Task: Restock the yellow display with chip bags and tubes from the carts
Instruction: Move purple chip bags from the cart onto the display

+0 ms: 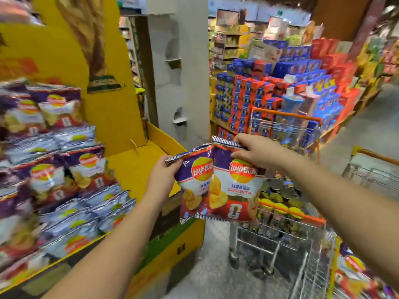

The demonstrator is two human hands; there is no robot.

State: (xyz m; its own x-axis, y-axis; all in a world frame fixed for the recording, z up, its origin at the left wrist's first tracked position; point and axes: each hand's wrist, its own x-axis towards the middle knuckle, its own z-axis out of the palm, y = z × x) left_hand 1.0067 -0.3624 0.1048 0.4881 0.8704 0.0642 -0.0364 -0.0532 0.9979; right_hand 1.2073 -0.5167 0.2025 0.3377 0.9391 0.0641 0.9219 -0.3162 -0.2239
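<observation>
Chip bags, two of them, purple-and-red with a round yellow logo, are held side by side in the air between the yellow display (138, 167) and a wire cart. Left hand (162, 177) pinches the top corner of the left bag (195, 186), fingers curled over its crimped seal. Right hand (257, 150) grips the top edge of the right bag (236, 190), thumb in front and fingers folded behind the seal. The two bags overlap slightly at their inner edges and hang upright, faces toward the camera.

Stacked bags (51, 169) of the same kind fill the left part of the display in several tiers (blurred by camera motion); the yellow shelf floor to their right is bare. Nearest cart (280, 212), with orange trim, stands just right of the display and carries tubes (278, 203) with yellow and dark lids, seen from above. A second cart (287, 124) with an orange handle stands behind it, near a stepped stack of blue and red boxes (280, 83).
</observation>
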